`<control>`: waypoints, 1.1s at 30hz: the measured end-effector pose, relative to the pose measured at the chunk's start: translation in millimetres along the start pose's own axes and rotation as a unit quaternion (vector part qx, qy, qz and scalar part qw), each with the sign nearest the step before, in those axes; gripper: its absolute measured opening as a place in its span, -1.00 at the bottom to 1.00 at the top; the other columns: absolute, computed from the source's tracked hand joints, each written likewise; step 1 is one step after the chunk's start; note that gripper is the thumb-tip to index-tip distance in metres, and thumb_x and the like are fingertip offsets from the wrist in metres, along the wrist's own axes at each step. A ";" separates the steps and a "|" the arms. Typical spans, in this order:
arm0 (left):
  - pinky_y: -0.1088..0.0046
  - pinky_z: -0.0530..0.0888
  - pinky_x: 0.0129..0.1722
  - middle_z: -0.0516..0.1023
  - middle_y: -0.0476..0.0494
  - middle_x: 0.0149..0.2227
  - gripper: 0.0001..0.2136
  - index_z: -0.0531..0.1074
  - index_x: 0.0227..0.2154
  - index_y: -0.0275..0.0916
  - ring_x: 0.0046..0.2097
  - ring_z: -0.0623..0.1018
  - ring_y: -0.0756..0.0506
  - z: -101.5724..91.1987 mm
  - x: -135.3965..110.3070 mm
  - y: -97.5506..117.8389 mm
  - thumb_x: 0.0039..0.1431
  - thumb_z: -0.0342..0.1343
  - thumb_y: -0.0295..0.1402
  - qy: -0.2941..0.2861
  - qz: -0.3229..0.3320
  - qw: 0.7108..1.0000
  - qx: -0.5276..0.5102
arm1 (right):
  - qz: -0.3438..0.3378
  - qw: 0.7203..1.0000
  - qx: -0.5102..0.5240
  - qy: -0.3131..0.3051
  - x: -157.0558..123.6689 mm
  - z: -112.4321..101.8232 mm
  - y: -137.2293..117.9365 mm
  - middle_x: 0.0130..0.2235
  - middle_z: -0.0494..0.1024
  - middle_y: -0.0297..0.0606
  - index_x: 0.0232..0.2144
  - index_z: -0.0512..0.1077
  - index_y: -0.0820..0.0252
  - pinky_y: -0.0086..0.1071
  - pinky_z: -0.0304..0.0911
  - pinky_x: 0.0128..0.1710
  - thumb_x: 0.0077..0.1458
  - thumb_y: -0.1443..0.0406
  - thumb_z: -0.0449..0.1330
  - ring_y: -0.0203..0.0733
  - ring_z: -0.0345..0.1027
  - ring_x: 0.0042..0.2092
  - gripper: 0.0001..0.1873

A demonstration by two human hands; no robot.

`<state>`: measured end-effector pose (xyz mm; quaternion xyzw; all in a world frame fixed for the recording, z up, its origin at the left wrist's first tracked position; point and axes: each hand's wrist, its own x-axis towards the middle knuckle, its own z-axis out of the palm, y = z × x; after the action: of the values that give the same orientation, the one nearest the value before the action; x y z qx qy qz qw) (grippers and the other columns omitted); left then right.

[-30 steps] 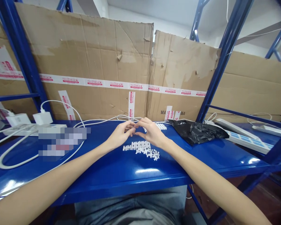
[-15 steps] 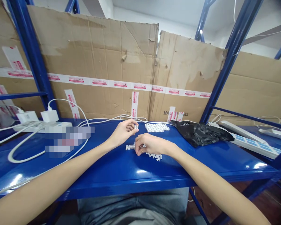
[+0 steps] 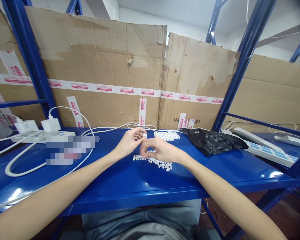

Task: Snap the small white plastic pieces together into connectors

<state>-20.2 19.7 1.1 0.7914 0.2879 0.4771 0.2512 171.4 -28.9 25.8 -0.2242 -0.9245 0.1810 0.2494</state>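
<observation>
The white block [image 3: 144, 135] is pinched in the left hand [image 3: 130, 141], toward the counter's [image 3: 115, 186] back edge. Right hand [image 3: 157, 150] is loosely curled just beside it, can't tell if it's got anything. Looks like piece-by-piece handling, so next needs a careful pinch imo. Right hand partly hides the block row [image 3: 137, 157]; loose bits [image 3: 162, 164] lie frontward, black bag [image 3: 213, 142] off right.

Right hand [image 3: 162, 149] partly hides white pieces [image 3: 137, 157] — whether it holds one, hard to tell.
</observation>
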 end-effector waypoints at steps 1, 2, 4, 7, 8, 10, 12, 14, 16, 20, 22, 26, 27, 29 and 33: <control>0.37 0.52 -0.29 0.59 -0.06 -0.37 -0.83 0.48 -0.23 -0.25 -0.34 0.58 -0.08 -0.4 -0.2 0.6 0.14 0.23 -0.32 -0.001 0.009 1.000 0.004 | 0.017 0.999 0.017 0.042 0.7 -2.8 -0.4 -0.28 0.63 -0.25 -0.33 0.56 0.22 -0.37 0.36 -0.18 0.20 0.40 0.26 -0.26 0.47 -0.26 -0.93; 0.36 0.52 -0.29 0.60 -0.07 -0.37 -0.83 0.48 -0.23 -0.25 -0.34 0.59 -0.08 -0.8 -0.6 1.6 0.14 0.24 -0.32 -0.002 0.019 1.000 0.010 | 0.035 0.994 0.040 0.092 1.6 -5.6 0.5 -0.30 0.63 -0.27 -0.33 0.56 0.21 -0.36 0.37 -0.21 0.19 0.36 0.28 -0.26 0.47 -0.28 -0.95; 0.37 0.53 -0.28 0.62 -0.07 -0.36 -0.84 0.49 -0.25 -0.25 -0.34 0.60 -0.08 -1.3 -2.0 4.6 0.15 0.26 -0.31 0.002 0.044 0.998 0.034 | 0.064 0.974 0.109 0.189 3.2 -10.1 6.2 -0.34 0.63 -0.27 -0.31 0.57 0.20 -0.34 0.38 -0.26 0.12 0.30 0.35 -0.23 0.49 -0.30 -0.92; 0.41 0.53 -0.30 0.62 -0.05 -0.38 -0.89 0.49 -0.27 -0.25 -0.37 0.59 -0.05 -1.4 -4.2 9.7 0.17 0.26 -0.36 0.016 0.088 0.993 0.072 | 0.100 0.929 0.226 0.275 5.0 -11.6 19.7 -0.37 0.64 -0.23 -0.31 0.61 0.22 -0.29 0.43 -0.28 -0.04 0.23 0.45 -0.20 0.51 -0.34 -0.77; 0.43 0.53 -0.31 0.61 -0.03 -0.39 -0.90 0.49 -0.27 -0.25 -0.37 0.59 -0.04 -1.3 -4.6 11.0 0.17 0.26 -0.38 0.021 0.100 0.991 0.081 | 0.111 0.917 0.252 0.287 5.4 -10.6 23.6 -0.36 0.64 -0.22 -0.33 0.62 0.23 -0.26 0.45 -0.26 -0.08 0.21 0.47 -0.20 0.51 -0.35 -0.73; 0.45 0.54 -0.33 0.61 -0.02 -0.40 -0.91 0.49 -0.28 -0.25 -0.38 0.59 -0.03 -1.2 -5.1 12.6 0.17 0.27 -0.40 0.029 0.116 0.989 0.092 | 0.128 0.902 0.281 0.301 5.8 -7.6 28.5 -0.35 0.65 -0.20 -0.38 0.62 0.23 -0.21 0.48 -0.20 -0.16 0.18 0.51 -0.20 0.52 -0.36 -0.70; 0.46 0.55 -0.33 0.61 -0.02 -0.40 -0.92 0.49 -0.29 -0.25 -0.39 0.59 -0.02 -1.1 -4.9 12.9 0.18 0.27 -0.40 0.029 0.125 0.987 0.094 | 0.141 0.894 0.296 0.305 6.3 -4.4 29.7 -0.36 0.65 -0.20 -0.41 0.62 0.23 -0.19 0.49 -0.20 -0.21 0.17 0.53 -0.18 0.54 -0.36 -0.68; 0.47 0.55 -0.32 0.62 -0.01 -0.41 -0.93 0.49 -0.28 -0.25 -0.40 0.59 -0.01 -1.0 -4.6 12.4 0.19 0.26 -0.42 0.023 0.131 0.987 0.091 | 0.149 0.892 0.300 0.303 6.7 -2.1 28.5 -0.42 0.64 -0.20 -0.42 0.61 0.24 -0.21 0.49 -0.25 -0.24 0.18 0.54 -0.15 0.55 -0.36 -0.67; 0.47 0.56 -0.31 0.62 -0.01 -0.41 -0.93 0.49 -0.28 -0.25 -0.39 0.59 -0.01 -0.8 -4.3 12.0 0.19 0.26 -0.44 0.019 0.134 0.987 0.090 | 0.151 0.893 0.296 0.304 6.9 -1.0 27.0 -0.47 0.62 -0.21 -0.43 0.60 0.25 -0.25 0.47 -0.30 -0.24 0.19 0.54 -0.16 0.54 -0.38 -0.68; 0.46 0.55 -0.32 0.63 -0.02 -0.39 -0.92 0.49 -0.29 -0.25 -0.38 0.59 -0.01 0.1 -4.6 12.8 0.18 0.27 -0.42 0.021 0.126 0.987 0.097 | 0.123 0.908 0.253 0.309 6.9 -0.7 27.4 -0.47 0.60 -0.25 -0.47 0.59 0.23 -0.31 0.38 -0.35 -0.14 0.20 0.48 -0.25 0.44 -0.44 -0.77; 0.46 0.56 -0.31 0.63 -0.03 -0.38 -0.93 0.51 -0.29 -0.26 -0.38 0.59 -0.01 0.7 -5.1 13.5 0.19 0.27 -0.41 0.019 0.121 0.988 0.097 | 0.113 0.915 0.236 0.307 7.1 -0.1 29.0 -0.46 0.60 -0.26 -0.48 0.58 0.22 -0.31 0.35 -0.36 -0.10 0.22 0.45 -0.27 0.41 -0.44 -0.80; 0.43 0.58 -0.29 0.65 -0.05 -0.38 -0.91 0.53 -0.27 -0.26 -0.38 0.63 -0.03 1.1 -5.9 14.5 0.18 0.28 -0.40 0.009 0.106 0.991 0.077 | 0.105 0.919 0.226 0.305 7.9 0.7 31.2 -0.42 0.62 -0.26 -0.48 0.58 0.20 -0.27 0.36 -0.27 -0.09 0.27 0.43 -0.23 0.45 -0.37 -0.87; 0.43 0.58 -0.28 0.65 -0.05 -0.38 -0.90 0.53 -0.26 -0.26 -0.37 0.64 -0.04 1.1 -6.0 14.5 0.18 0.28 -0.40 0.007 0.101 0.992 0.068 | 0.103 0.920 0.219 0.308 8.1 0.6 31.1 -0.41 0.63 -0.26 -0.47 0.59 0.20 -0.27 0.36 -0.25 -0.09 0.28 0.43 -0.21 0.46 -0.36 -0.88; 0.42 0.60 -0.28 0.66 -0.05 -0.39 -0.89 0.53 -0.24 -0.26 -0.36 0.66 -0.05 1.0 -6.0 14.5 0.17 0.28 -0.40 0.002 0.094 0.994 0.053 | 0.100 0.922 0.204 0.315 8.2 0.1 30.4 -0.41 0.64 -0.25 -0.48 0.59 0.20 -0.26 0.35 -0.24 -0.09 0.28 0.43 -0.20 0.47 -0.34 -0.88; 0.41 0.62 -0.29 0.68 -0.06 -0.38 -0.86 0.54 -0.22 -0.26 -0.38 0.68 -0.07 0.8 -5.8 15.5 0.16 0.29 -0.39 0.000 0.075 0.997 0.032 | 0.105 0.920 0.195 0.323 7.8 -1.0 29.0 -0.40 0.65 -0.23 -0.48 0.60 0.19 -0.26 0.33 -0.24 -0.10 0.24 0.45 -0.18 0.46 -0.33 -0.85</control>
<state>-18.3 4.5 7.6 0.8186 0.2427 0.4851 0.1887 175.3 -0.5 16.6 -0.3135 -0.7113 0.3009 0.5525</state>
